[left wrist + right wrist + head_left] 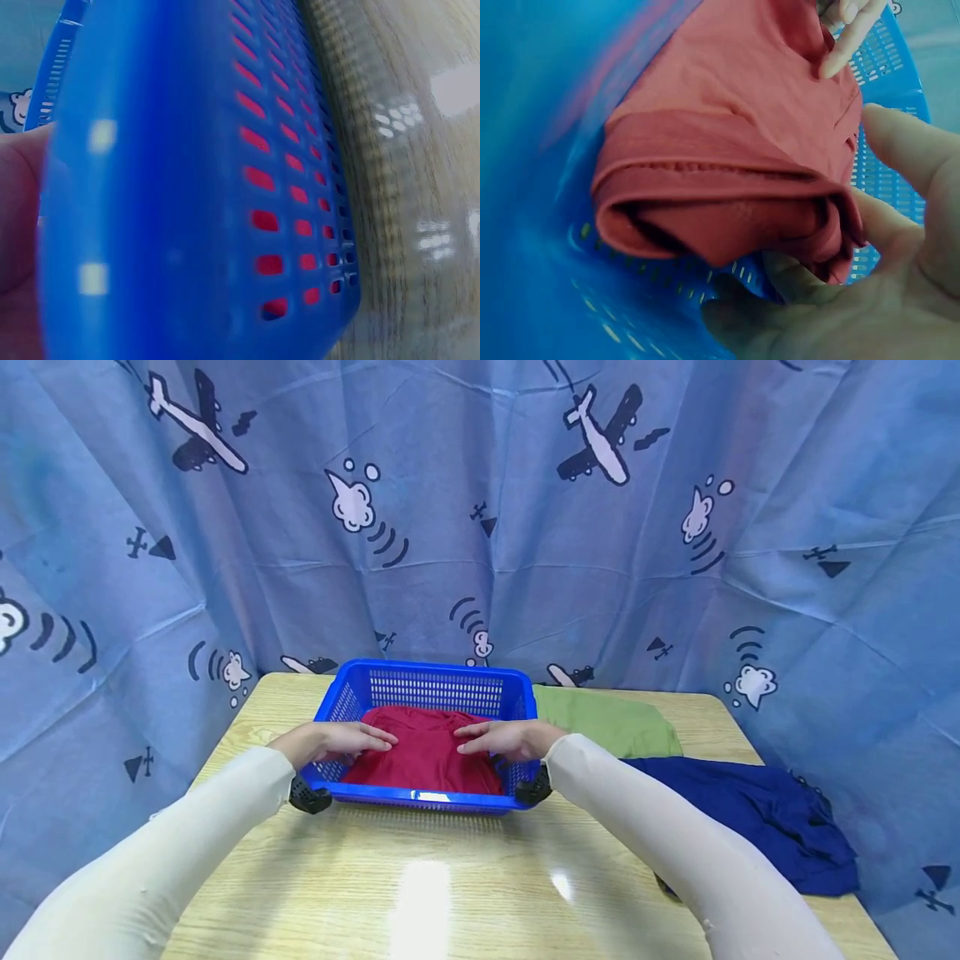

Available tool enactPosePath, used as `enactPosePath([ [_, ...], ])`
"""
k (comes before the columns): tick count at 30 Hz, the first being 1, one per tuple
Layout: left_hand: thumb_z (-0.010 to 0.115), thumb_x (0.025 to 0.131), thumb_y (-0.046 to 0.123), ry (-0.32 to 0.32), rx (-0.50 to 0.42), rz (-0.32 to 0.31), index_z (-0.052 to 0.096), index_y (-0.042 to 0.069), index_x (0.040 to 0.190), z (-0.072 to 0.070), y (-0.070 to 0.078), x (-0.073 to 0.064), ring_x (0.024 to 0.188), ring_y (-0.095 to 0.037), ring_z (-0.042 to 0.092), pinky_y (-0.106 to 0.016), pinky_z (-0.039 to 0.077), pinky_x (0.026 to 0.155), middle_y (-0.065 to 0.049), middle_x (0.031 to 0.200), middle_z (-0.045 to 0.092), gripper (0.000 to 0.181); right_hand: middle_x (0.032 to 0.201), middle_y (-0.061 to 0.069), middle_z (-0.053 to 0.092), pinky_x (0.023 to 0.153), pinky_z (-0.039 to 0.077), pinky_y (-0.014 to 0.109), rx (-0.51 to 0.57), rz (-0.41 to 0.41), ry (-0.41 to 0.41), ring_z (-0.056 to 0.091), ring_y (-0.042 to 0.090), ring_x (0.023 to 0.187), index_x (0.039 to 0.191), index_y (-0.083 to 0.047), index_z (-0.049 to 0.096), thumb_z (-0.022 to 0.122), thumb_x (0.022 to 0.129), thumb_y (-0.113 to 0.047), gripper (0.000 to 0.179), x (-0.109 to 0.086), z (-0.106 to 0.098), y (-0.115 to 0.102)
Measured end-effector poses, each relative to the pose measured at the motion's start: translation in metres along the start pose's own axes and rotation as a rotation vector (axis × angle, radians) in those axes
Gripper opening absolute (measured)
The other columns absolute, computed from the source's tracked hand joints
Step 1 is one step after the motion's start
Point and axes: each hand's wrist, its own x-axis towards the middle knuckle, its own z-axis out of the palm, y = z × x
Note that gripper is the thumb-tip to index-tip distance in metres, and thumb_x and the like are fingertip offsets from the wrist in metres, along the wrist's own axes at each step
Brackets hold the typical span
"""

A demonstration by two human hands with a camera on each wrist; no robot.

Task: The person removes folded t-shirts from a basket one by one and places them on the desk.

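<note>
A folded red cloth garment lies inside a blue plastic basket. My left hand reaches in over the left side, fingers extended at the cloth's left edge. From the right, my right hand comes in with straight fingers beside the cloth. In the right wrist view, the right hand's lower fingers go partly under the folded hem, and its thumb stands apart from them. The left fingertips touch the cloth's far side there. The basket's front wall hides most of the left hand in the left wrist view.
A green cloth lies right of the basket on the wooden table. Nearer on the right, a dark blue garment lies across the table edge, partly behind my right sleeve. A blue patterned curtain hangs behind the table.
</note>
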Motion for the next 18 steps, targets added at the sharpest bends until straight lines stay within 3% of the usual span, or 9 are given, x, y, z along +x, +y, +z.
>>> enactPosePath([
  [1, 0.053, 0.104, 0.029, -0.005, 0.014, -0.002, 0.046, 0.007, 0.151, 0.0005, -0.0004, 0.0003, 0.119, -0.031, 0.050, -0.037, 0.046, 0.095, -0.021, 0.150, 0.043, 0.053, 0.168, 0.017, 0.020, 0.125, 0.019, 0.060, -0.015, 0.000, -0.002, 0.016, 0.039, 0.156, 0.158, -0.016, 0.036, 0.060, 0.101, -0.021, 0.062, -0.0003, 0.0004, 0.0003],
  [3, 0.054, 0.103, 0.030, -0.005, 0.023, -0.008, 0.048, 0.004, 0.149, 0.0014, -0.0009, 0.0004, 0.143, -0.039, 0.036, -0.048, 0.044, 0.109, -0.024, 0.161, 0.032, 0.053, 0.168, 0.017, 0.020, 0.126, 0.019, 0.059, -0.021, 0.001, -0.007, 0.018, 0.038, 0.156, 0.157, -0.012, 0.038, 0.062, 0.099, -0.019, 0.063, -0.0010, 0.0017, 0.0005],
  [5, 0.055, 0.102, 0.030, -0.003, 0.031, -0.009, 0.049, 0.001, 0.148, 0.0023, -0.0010, 0.0005, 0.150, -0.044, 0.028, -0.055, 0.037, 0.117, -0.026, 0.162, 0.030, 0.055, 0.167, 0.019, 0.022, 0.125, 0.021, 0.059, -0.019, -0.003, 0.003, 0.021, 0.039, 0.155, 0.157, -0.009, 0.037, 0.064, 0.098, -0.016, 0.065, -0.0017, 0.0028, 0.0001],
  [8, 0.060, 0.100, 0.025, 0.027, 0.017, 0.007, 0.048, -0.006, 0.146, 0.0038, -0.0009, 0.0010, 0.149, -0.044, 0.029, -0.057, 0.030, 0.121, -0.029, 0.159, 0.033, 0.057, 0.163, 0.020, 0.030, 0.122, 0.028, 0.059, -0.011, -0.032, 0.048, 0.031, 0.039, 0.151, 0.156, -0.006, 0.038, 0.068, 0.096, -0.012, 0.067, -0.0022, 0.0047, -0.0013],
  [11, 0.065, 0.096, 0.017, 0.077, -0.006, 0.025, 0.047, -0.009, 0.145, 0.0048, -0.0023, 0.0012, 0.146, -0.043, 0.034, -0.059, 0.029, 0.122, -0.032, 0.158, 0.031, 0.058, 0.155, 0.021, 0.043, 0.116, 0.041, 0.053, -0.029, -0.084, 0.123, 0.051, 0.035, 0.138, 0.153, -0.004, 0.043, 0.071, 0.093, -0.010, 0.066, -0.0023, 0.0060, -0.0028],
  [15, 0.070, 0.091, 0.006, 0.134, -0.044, 0.044, 0.045, -0.005, 0.149, 0.0057, -0.0042, -0.0001, 0.134, -0.035, 0.042, -0.051, 0.042, 0.114, -0.033, 0.158, 0.026, 0.064, 0.145, 0.020, 0.052, 0.105, 0.053, 0.042, -0.063, -0.125, 0.206, 0.063, 0.024, 0.114, 0.149, -0.003, 0.049, 0.075, 0.089, -0.005, 0.065, -0.0036, 0.0062, -0.0043],
  [18, 0.068, 0.088, -0.003, 0.142, -0.063, 0.074, 0.044, 0.000, 0.151, 0.0054, -0.0047, -0.0014, 0.123, -0.031, 0.043, -0.036, 0.049, 0.097, -0.030, 0.156, 0.025, 0.067, 0.144, 0.019, 0.052, 0.102, 0.054, 0.039, -0.079, -0.133, 0.237, 0.060, 0.021, 0.111, 0.147, -0.004, 0.052, 0.076, 0.088, -0.003, 0.064, -0.0049, 0.0048, -0.0043],
])
